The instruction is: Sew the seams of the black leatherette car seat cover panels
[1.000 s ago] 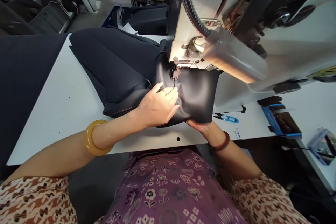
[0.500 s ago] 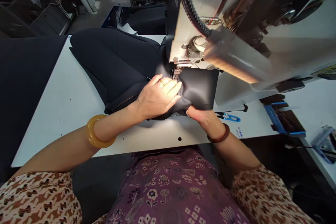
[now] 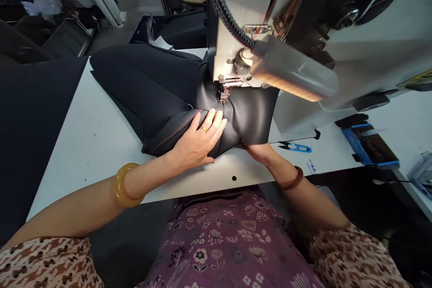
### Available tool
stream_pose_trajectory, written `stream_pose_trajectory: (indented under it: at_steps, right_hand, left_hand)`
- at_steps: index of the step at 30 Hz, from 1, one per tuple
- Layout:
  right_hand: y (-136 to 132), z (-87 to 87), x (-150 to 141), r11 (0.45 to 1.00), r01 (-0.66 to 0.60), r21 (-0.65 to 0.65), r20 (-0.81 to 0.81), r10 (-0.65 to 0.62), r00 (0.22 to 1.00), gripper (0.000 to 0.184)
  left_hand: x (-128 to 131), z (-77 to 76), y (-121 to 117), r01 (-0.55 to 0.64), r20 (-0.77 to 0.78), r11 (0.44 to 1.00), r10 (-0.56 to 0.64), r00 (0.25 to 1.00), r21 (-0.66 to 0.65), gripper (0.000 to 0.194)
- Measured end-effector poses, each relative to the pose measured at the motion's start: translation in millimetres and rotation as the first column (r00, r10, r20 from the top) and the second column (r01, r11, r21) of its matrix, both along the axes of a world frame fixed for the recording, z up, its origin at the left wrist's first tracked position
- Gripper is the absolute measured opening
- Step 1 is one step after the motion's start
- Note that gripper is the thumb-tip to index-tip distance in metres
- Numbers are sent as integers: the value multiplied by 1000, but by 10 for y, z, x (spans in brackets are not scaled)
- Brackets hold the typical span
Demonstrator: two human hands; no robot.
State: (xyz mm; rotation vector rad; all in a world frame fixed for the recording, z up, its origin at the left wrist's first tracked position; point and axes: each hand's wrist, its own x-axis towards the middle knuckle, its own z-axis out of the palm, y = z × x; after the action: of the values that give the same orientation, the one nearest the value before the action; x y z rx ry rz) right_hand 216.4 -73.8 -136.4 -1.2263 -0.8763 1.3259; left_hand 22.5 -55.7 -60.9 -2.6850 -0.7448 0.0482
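A black leather-like panel (image 3: 251, 117) runs under the presser foot (image 3: 223, 93) of an industrial sewing machine (image 3: 236, 22), with its stitched part spreading left across the table. My left hand (image 3: 199, 137) lies flat on the panel, fingers apart, just left of and below the foot, beside a seam of orange stitching (image 3: 175, 132). My right hand (image 3: 259, 153) is at the panel's near edge, its fingers tucked out of sight beneath the material. The needle is hard to make out.
A lamp (image 3: 293, 67) hangs beside the machine head above the white sewing table (image 3: 91, 144). Blue-handled thread snips (image 3: 295, 147) and a blue box (image 3: 369, 148) lie to the right. Dark cloth (image 3: 33, 121) covers the far left; a blue crate (image 3: 141, 31) stands behind.
My left hand has slid back from the presser foot toward the lower left and flattened, uncovering more of the orange seam. The panel looks smoother near the foot.
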Motion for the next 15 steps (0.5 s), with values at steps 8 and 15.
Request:
stream_pose_trajectory:
  at_steps: [8,15]
  right_hand:
    - [-52,255,-9,977,-151,-151,-236,113,965,29]
    - [45,409,-14,988,-110,-109,-239,81,967,23]
  left_hand:
    - [0,-29,26,57,132,988,-76,988,145,56]
    - [44,52,201,88,207,979,-127,970,186,42]
